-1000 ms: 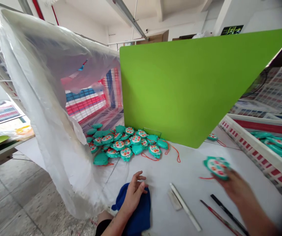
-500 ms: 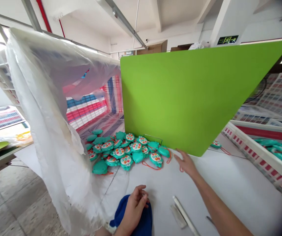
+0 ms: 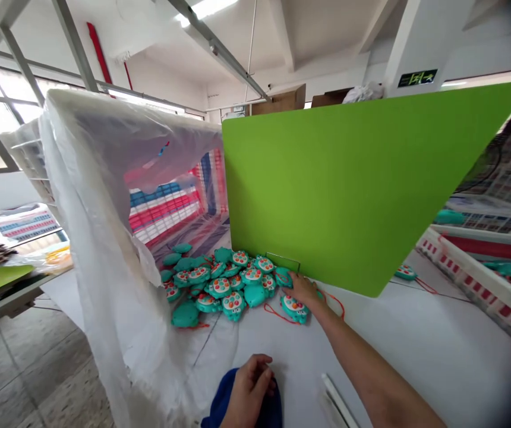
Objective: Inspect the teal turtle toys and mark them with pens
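A heap of several teal toy turtles (image 3: 220, 282) with coloured buttons and red strings lies on the white table (image 3: 416, 339), at the foot of a green divider board (image 3: 349, 184). My right hand (image 3: 304, 290) reaches into the heap's right end, its fingers closed over one teal turtle (image 3: 295, 306) there. Near the table's front edge, my left hand (image 3: 249, 389) rests with curled fingers on a blue cloth (image 3: 224, 398).
A big clear plastic sheet (image 3: 99, 238) hangs over the left side, above a striped bag. At the right, a white crate (image 3: 473, 279) holds more teal toys, and one lone turtle (image 3: 404, 272) lies by the board. A white stick (image 3: 340, 404) lies near the front edge.
My right hand held a turtle at the right, then came back without it and reached left into the heap, closing on another turtle. The view has tilted upward.
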The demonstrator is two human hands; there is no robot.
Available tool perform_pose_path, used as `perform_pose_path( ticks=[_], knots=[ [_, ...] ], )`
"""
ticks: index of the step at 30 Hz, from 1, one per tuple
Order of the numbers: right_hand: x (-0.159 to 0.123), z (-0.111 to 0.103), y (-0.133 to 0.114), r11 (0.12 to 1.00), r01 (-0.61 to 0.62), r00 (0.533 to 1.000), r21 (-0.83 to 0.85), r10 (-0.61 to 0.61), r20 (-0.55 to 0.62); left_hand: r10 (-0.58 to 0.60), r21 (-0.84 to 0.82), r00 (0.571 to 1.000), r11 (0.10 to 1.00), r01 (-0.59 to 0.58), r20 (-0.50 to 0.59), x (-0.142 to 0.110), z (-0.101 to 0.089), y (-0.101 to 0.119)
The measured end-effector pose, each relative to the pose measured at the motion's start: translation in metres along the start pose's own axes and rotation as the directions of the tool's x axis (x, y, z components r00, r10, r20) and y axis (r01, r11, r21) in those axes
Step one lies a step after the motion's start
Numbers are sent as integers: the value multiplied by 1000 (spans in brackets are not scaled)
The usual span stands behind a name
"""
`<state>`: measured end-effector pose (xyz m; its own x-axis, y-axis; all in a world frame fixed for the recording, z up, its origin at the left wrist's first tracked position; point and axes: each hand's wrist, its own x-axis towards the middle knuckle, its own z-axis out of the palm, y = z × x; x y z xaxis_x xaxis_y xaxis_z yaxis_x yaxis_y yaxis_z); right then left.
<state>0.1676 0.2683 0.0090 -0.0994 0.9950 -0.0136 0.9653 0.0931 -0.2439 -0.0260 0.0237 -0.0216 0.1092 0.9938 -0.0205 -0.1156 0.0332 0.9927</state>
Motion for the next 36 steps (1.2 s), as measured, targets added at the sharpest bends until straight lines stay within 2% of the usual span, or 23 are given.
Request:
perform_pose_path(
  ticks=[5, 8, 12, 16, 19, 22, 29, 32, 36],
  knots=[
    [-30, -2, 17, 995, 99, 994, 11, -99, 55, 4, 26, 1000, 1000, -4, 3, -2, 1, 6],
    [-34, -6, 22, 990, 136, 991, 38, -136, -2, 2, 20, 1000, 1000, -2, 4, -2, 1, 4],
    [-11, -5, 15, 981, 172, 981, 88, -162, -106, 10, -5, 1000, 1000, -10, -2, 2, 1, -6],
    [17, 10, 1, 965, 188, 978, 184, -166, -127, 17, -2, 1000, 1000, -17, 4, 6, -2, -16],
    [24, 23, -1, 950, 162, 981, 266, -125, -151, 17, -3, 1000, 1000, -17, 11, 7, -2, -17],
    [22, 25, 10, 915, 184, 977, 360, -130, -170, 14, -9, 1000, 1000, -14, -10, 6, -1, -12],
    [-8, 4, 51, 753, 202, 979, 626, -134, -156, 35, -16, 999, 999, -35, -9, 0, 1, 2],
    [-32, -6, 54, 655, 196, 979, 730, -172, -109, 31, -34, 999, 999, -32, -9, -1, 1, 5],
    [-67, -29, 47, 560, 159, 969, 813, -245, -20, -3, -58, 1000, 998, 2, -17, 1, 1, 8]
  ],
)
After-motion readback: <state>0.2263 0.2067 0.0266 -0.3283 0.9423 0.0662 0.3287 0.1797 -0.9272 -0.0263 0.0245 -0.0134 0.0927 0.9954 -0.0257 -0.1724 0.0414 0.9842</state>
